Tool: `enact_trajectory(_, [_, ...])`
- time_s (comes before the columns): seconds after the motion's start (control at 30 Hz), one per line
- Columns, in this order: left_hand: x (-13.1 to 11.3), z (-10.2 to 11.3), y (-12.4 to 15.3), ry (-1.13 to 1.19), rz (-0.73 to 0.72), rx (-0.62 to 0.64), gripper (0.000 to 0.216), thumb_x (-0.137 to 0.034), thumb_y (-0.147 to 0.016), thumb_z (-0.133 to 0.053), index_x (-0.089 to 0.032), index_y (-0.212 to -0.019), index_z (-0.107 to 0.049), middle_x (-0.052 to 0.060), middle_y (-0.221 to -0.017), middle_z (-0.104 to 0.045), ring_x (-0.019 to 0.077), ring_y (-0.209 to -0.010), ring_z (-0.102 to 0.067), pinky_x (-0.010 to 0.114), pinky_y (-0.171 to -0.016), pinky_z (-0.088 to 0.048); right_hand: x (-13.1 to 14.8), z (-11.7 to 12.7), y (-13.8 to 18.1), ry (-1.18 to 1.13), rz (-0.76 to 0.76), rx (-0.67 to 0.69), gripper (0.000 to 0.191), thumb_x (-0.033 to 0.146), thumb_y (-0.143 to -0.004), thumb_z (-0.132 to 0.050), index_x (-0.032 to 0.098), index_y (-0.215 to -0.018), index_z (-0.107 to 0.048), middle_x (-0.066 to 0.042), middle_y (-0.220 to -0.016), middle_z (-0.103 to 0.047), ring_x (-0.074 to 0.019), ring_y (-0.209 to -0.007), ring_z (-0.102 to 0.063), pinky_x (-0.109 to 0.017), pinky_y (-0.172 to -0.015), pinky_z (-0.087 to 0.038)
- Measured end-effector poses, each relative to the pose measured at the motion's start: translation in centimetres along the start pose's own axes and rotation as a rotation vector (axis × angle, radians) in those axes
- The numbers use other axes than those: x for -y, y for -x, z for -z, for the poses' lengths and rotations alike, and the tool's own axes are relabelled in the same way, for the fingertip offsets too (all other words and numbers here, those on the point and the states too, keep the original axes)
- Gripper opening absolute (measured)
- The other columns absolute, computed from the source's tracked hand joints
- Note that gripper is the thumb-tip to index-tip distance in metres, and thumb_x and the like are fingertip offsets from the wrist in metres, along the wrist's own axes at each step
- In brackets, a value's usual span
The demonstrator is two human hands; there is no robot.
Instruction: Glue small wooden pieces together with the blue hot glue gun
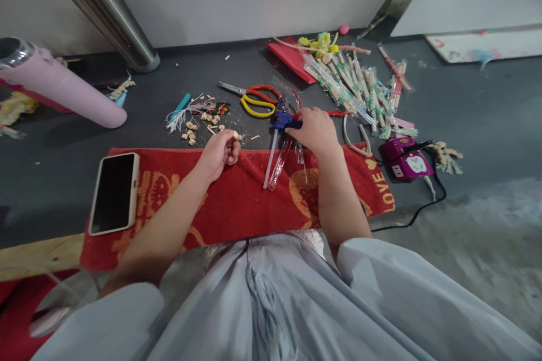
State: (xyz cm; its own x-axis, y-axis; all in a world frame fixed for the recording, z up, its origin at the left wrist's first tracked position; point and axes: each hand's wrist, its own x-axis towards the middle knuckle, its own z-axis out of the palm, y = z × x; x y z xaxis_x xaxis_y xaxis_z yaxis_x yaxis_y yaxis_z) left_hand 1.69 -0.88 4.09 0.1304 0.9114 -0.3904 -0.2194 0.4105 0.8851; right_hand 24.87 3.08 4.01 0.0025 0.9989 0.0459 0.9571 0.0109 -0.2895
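Observation:
My left hand (221, 152) rests at the far edge of a red towel (237, 203), fingers curled in a pinch round a small pale piece (235, 135). My right hand (314, 131) is closed on the handle of a blue glue gun (282, 120), whose nozzle points left. Clear glue sticks (277, 161) lie on the towel just under the gun. Small tan bits (199, 124) are scattered on the dark floor beyond my left hand.
A phone (114, 192) lies on the towel's left. Red and yellow scissors (256, 98), a pile of wrapped sticks (359, 90), a purple power strip (406, 161) with black cord, a pink bottle (63, 87) and a steel pipe (114, 22) surround the spot.

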Motion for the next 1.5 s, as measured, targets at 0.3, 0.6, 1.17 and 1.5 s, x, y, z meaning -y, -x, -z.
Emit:
enact_trajectory(0.3, [0.1, 0.1, 0.0, -0.019, -0.017, 0.016, 0.011, -0.027, -0.086, -0.051, -0.02, -0.078, -0.049, -0.007, -0.048, -0.049, 0.0056, -0.035, -0.033, 0.019, -0.04, -0.024, 1.0, -0.6, 0.1, 0.086, 0.041, -0.004, 0.04, 0.025, -0.085, -0.069, 0.004, -0.119, -0.066, -0.026, -0.117, -0.066, -0.0408, -0.113, -0.06, -0.052, -0.094, -0.049])
enact_trajectory(0.6, [0.1, 0.0, 0.1, -0.008, -0.022, 0.008, 0.013, -0.025, -0.089, -0.049, -0.019, -0.077, -0.05, -0.006, -0.048, -0.049, 0.0058, -0.035, -0.033, 0.019, -0.039, -0.024, 1.2, -1.0, -0.1, 0.035, 0.045, -0.043, 0.035, 0.019, -0.091, -0.06, 0.0, -0.121, -0.062, -0.027, -0.122, -0.062, -0.0402, -0.121, -0.056, -0.051, -0.103, -0.045])
enact_trajectory(1.17, [-0.3, -0.1, 0.1, 0.068, 0.012, -0.013, 0.021, -0.021, -0.093, -0.041, -0.019, -0.073, -0.049, -0.006, -0.045, -0.046, 0.006, -0.033, -0.031, 0.018, -0.038, -0.023, 0.0, 1.7, -1.3, -1.758, -0.38, 0.446, 0.03, 0.046, -0.095, -0.062, 0.019, -0.081, -0.057, 0.003, -0.069, -0.054, -0.0053, -0.052, -0.047, -0.017, -0.046, -0.043])
enact_trajectory(1.5, [-0.5, -0.1, 0.1, 0.1, 0.027, -0.026, 0.025, -0.019, -0.095, -0.036, -0.019, -0.074, -0.051, -0.005, -0.044, -0.045, 0.0063, -0.032, -0.031, 0.019, -0.038, -0.021, 1.3, 2.3, -0.5, -1.723, -0.496, 0.525, 0.026, 0.028, -0.102, -0.048, 0.013, -0.087, -0.063, 0.002, -0.062, -0.056, -0.0025, -0.042, -0.045, -0.011, -0.037, -0.038])
